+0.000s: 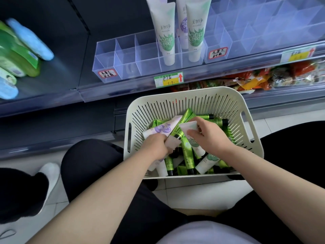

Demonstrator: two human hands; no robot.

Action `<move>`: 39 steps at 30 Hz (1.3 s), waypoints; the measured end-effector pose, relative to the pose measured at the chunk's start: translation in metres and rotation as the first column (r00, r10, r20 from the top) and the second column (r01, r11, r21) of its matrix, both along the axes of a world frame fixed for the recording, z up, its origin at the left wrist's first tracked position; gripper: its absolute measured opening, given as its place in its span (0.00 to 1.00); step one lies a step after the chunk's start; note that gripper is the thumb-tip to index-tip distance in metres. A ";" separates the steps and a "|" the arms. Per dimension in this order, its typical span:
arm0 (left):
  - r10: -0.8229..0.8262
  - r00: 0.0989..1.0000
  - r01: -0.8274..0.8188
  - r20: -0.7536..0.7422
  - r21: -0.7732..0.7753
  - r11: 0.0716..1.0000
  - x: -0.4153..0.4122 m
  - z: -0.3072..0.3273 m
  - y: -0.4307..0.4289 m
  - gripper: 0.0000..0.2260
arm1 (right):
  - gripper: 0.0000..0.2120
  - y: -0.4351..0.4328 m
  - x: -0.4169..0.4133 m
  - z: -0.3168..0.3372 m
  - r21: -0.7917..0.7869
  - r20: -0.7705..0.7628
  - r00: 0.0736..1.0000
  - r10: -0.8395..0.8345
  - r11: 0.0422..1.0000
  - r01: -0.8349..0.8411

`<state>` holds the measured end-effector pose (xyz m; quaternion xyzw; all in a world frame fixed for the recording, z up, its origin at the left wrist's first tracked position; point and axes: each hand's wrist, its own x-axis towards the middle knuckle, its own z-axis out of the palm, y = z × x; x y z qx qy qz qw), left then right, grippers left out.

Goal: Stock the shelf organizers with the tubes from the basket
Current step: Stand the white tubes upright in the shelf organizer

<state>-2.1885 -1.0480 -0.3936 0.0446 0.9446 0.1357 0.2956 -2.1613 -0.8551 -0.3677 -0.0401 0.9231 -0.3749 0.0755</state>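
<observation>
- Bare forearms (109,196) rise from the bottom edge, over dark trousers, into the basket (230,104), which sits on the tiled floor against the lower shelf's front edge.
- The left hand (155,147) is curled around a purple-printed white tube (162,128) near the basket's left wall. The tube's lower end and the fingertips are hidden under the hand, and I cannot tell whether it grips a second pale tube as well.
- The right hand (208,136) closes thumb and fingers on a green-printed white tube (197,147) at mid-basket. The tube's flat crimped end pokes out past the knuckles, and its middle is covered.
- Green tubes (188,156) with black caps lie heaped across the basket floor. They overlap too much to count.
- On the upper shelf's front edge stands a clear organizer (123,55). Three standing tubes (167,37) fill its right-hand compartments upright, their tops cut off by the frame.
- A second organizer (246,34) sits just to its right, and its handwritten label is illegible.
- Green and blue packets (19,55) at the shelf's left end are too blurred to identify.
</observation>
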 end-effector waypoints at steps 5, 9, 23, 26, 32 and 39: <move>0.178 0.965 -0.121 -0.194 0.274 0.954 -0.009 0.039 -0.008 0.13 | 0.10 -0.006 -0.011 0.029 0.023 -0.144 0.989 -0.022 0.999 0.026; 0.241 0.896 -0.076 -0.373 0.407 0.910 -0.023 0.075 -0.017 0.09 | 0.13 -0.009 -0.027 0.067 0.029 -0.256 0.964 -0.068 0.997 0.078; 0.687 0.483 0.028 -0.542 0.794 0.607 -0.108 0.216 -0.022 0.07 | 0.09 -0.027 -0.079 0.179 0.049 -0.485 0.871 -0.078 0.992 0.116; 0.675 0.493 0.011 -0.549 0.780 0.626 -0.135 0.220 -0.017 0.06 | 0.08 -0.025 -0.087 0.180 0.085 -0.502 0.863 -0.061 0.989 0.119; 0.629 0.512 -0.016 -0.585 0.726 0.688 -0.180 0.213 0.001 0.06 | 0.09 -0.019 -0.100 0.171 0.155 -0.458 0.889 -0.013 0.983 0.094; 0.519 0.602 -0.071 -0.606 0.607 0.791 -0.215 0.204 0.007 0.07 | 0.10 -0.014 -0.111 0.164 0.171 -0.449 0.894 0.001 0.982 0.085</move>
